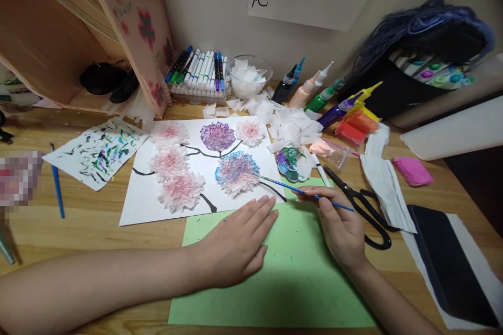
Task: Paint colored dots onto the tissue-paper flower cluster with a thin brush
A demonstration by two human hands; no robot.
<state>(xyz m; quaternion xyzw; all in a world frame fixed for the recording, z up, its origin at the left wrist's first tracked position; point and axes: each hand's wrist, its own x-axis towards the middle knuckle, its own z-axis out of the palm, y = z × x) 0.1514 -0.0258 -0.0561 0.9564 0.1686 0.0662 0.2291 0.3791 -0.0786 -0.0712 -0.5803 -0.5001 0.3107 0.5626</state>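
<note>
My right hand [341, 222] grips a thin blue paintbrush [293, 187], its tip touching a paper flower [238, 172] that is blue along its top and left and pale pink below. My left hand [243, 233] lies flat, fingers stretched out, across the lower edge of the white sheet [137, 204] and the green paper [314, 282]. On the sheet, a purple flower [217, 136] and several pink-white flowers [178, 191] stand out in ruffled layers, with black painted stems. A small flower-shaped palette [293, 162] with green and purple paint sits just right of the sheet.
Black scissors [361, 204] and a dark phone-like slab [448, 261] lie to the right. Behind are paint bottles [324, 95], white paper scraps [291, 123], a glass bowl [251, 76] and markers [202, 70]. A paint-smeared tissue [98, 152] and another brush [57, 188] lie left.
</note>
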